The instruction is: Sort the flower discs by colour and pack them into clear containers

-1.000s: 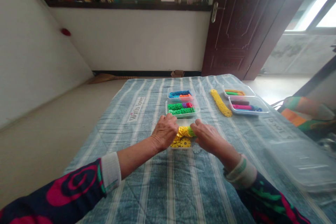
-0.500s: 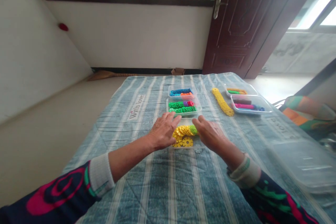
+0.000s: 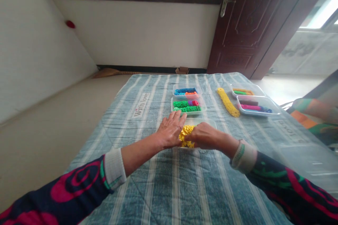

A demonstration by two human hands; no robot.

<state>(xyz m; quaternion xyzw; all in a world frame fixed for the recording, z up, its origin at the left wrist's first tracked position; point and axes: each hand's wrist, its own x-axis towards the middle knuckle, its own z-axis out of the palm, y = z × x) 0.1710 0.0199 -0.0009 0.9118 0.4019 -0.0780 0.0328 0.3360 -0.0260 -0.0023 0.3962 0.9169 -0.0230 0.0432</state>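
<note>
Yellow notched plastic discs [image 3: 187, 132], partly in a stacked row with loose ones in front, lie in the nearest clear plastic box [image 3: 212, 123]. Across that box's left side rests my left hand [image 3: 171, 129], fingers stretched out and somewhat apart, touching the box with its thumb side by the yellow discs. My right hand [image 3: 205, 135] reaches in from the right. Its fingers are curled closed at the yellow discs, and the fingertips are partly hidden. The right hand also covers part of the box.
Behind stand two clear boxes, one with green disc rows [image 3: 186, 108], one with blue and orange rows [image 3: 185, 91]. A long yellow disc row [image 3: 228, 102] lies on the striped cloth [image 3: 158, 190]. Two more boxes [image 3: 258, 112] and a clear lid [image 3: 308, 163] are at right.
My right hand has moved down and left over the yellow discs, and the light green end of the row is now out of sight. My left hand stays at the box's left side.
</note>
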